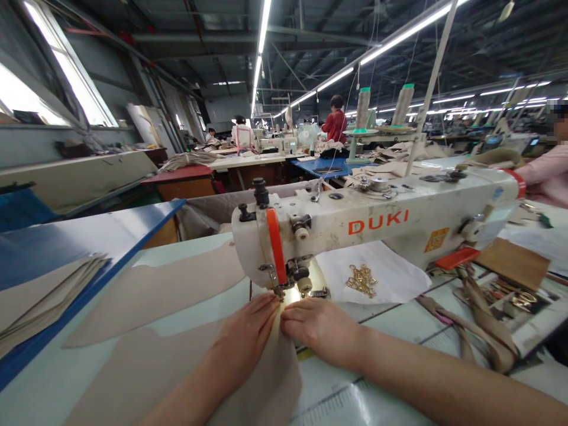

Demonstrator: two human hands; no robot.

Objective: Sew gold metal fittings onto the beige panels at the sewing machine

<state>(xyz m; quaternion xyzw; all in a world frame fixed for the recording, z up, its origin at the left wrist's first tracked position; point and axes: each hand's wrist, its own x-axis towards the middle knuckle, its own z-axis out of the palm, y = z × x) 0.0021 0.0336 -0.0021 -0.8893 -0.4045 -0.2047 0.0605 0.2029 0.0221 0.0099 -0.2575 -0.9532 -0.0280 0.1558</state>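
Beneath the needle area of a white DUKI sewing machine lies a beige fabric piece. My left hand rests on top of it, fingers stretched out flat, their tips close to the presser foot. Just across from it, my right hand has its fingers curled at the fabric's right edge, pinching it. The machine's lamp lights the spot between both hands. The needle and the stitch line are hidden by the fingers. Another beige panel lies flat to the left.
Gold-coloured metal hooks lie on white sheeting behind the right hand. Fabric straps and a parts tray sit at right. Stacked panels are on the blue table. A co-worker's sleeve shows far right.
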